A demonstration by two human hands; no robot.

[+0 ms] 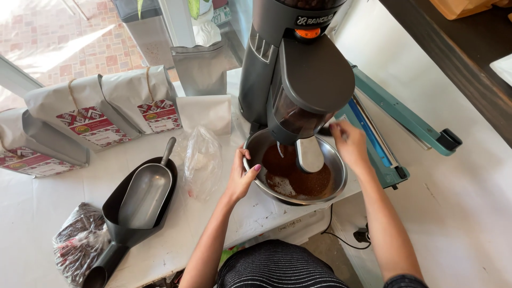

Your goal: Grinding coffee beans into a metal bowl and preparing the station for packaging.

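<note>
Left hand (242,178) at frame centre, fingers curled over left rim of steel bowl (333,160), gripping it. Bowl sits under dark grinder (298,64), ground coffee (298,178) inside. Right hand (349,141) at bowl's right rim beside grinder; finger state unclear. Metal scoop (144,194) lower left.

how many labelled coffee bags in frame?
3 for sure. Left bag at the frame's left edge, partly cut off; middle bag and right bag side by side behind the scoop. More may lie out of view.
</note>
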